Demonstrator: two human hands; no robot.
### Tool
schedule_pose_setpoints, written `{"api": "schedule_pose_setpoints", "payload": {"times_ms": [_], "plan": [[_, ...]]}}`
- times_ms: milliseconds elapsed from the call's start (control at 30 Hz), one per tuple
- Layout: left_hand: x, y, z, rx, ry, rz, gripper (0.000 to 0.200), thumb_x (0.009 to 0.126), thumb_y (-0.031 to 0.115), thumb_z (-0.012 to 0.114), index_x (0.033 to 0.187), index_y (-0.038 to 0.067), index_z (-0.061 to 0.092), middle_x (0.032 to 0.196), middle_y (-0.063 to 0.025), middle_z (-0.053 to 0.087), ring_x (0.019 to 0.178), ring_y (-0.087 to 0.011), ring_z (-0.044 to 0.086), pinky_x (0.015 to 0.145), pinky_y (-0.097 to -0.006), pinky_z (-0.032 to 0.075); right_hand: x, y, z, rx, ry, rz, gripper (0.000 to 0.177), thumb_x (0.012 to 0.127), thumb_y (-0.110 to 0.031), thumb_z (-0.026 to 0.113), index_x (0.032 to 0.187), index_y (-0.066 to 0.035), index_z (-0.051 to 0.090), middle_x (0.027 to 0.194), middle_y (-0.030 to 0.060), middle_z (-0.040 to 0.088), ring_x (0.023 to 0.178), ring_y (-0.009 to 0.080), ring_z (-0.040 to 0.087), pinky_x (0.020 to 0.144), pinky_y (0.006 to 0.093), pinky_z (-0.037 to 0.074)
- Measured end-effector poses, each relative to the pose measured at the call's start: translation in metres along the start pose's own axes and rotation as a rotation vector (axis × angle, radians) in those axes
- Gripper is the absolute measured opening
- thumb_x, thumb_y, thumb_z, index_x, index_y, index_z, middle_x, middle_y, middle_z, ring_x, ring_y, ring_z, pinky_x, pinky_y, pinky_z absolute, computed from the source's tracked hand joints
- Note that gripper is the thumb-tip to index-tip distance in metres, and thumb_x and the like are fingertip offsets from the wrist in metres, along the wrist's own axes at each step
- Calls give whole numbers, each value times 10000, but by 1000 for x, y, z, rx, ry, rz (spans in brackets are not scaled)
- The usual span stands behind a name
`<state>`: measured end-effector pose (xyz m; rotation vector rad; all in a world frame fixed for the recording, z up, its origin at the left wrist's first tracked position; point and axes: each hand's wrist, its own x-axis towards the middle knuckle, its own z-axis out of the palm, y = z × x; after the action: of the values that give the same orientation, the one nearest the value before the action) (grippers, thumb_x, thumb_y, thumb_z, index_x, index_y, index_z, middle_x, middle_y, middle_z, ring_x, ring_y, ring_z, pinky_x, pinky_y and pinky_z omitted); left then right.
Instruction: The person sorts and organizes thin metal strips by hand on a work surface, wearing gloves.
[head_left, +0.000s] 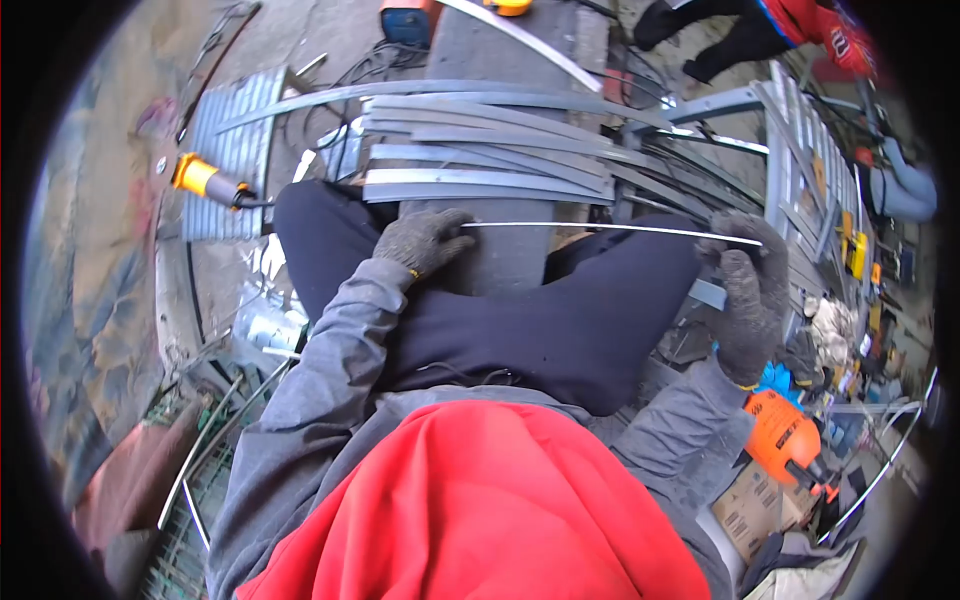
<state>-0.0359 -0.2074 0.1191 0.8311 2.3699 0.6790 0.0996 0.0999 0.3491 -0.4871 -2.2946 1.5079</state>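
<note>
The left hand in a dark grey knitted glove [425, 242] has its fingertips closed on 1 end of a thin, pale, metal-looking rod [590, 226]. Holding it well calls for level hands and light, even support at both ends, since so slender a piece may flex. Bright, smooth and nearly straight, it spans above 2 legs in dark trousers [520, 335], dipping slightly toward the right hand in a matching glove [750, 300]. It crosses those fingers; whether they grip, I cannot tell.

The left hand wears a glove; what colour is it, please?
The glove is dark grey, and it shows best in the head view.
</note>
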Motion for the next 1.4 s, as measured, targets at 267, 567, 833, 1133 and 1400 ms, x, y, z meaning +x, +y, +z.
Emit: {"api": "schedule_pose_setpoints", "payload": {"times_ms": [267, 567, 833, 1133, 1400], "plan": [[8, -8, 7, -138, -17, -29, 324, 923, 409, 656, 1228, 301, 680, 1170, -33, 716, 1091, -278, 671, 930, -397, 533, 3, 20, 28, 246, 226, 74, 205, 987, -113, 624, 1161, -16, 579, 1091, 135, 682, 999, 197, 654, 921, 333, 535], [11, -8, 7, -149, -86, -112, 374, 877, 443, 704, 1226, 313, 680, 1135, -43, 728, 1044, -259, 695, 912, -398, 540, 5, 22, 23, 132, 192, 12, 218, 974, -80, 561, 1177, -6, 590, 1074, 125, 682, 1000, 199, 646, 956, 353, 511], [9, 6, -7, -64, -110, -111, 394, 892, 452, 698, 1244, 278, 676, 1151, -71, 715, 1071, -270, 678, 935, -394, 526, 10, 27, 22, 135, 196, 9, 224, 969, -66, 551, 1179, 0, 595, 1049, 115, 675, 979, 191, 643, 961, 356, 503], [10, -7, -2, -31, -91, -76, 371, 959, 456, 596, 1257, 252, 686, 1250, -84, 673, 1188, -323, 605, 1007, -427, 484, 14, 31, 29, -221, 352, 89, 286, 1026, -220, 615, 1215, -5, 593, 1004, 105, 670, 814, 127, 647, 708, 288, 560], [10, -6, 0, -18, -73, -75, 406, 959, 479, 587, 1267, 234, 685, 1275, -75, 667, 1204, -308, 601, 1029, -410, 474, 13, 39, 19, -186, 297, 153, 250, 1020, -206, 622, 1187, -22, 596, 970, 90, 659, 803, 140, 650, 701, 280, 553]]}}
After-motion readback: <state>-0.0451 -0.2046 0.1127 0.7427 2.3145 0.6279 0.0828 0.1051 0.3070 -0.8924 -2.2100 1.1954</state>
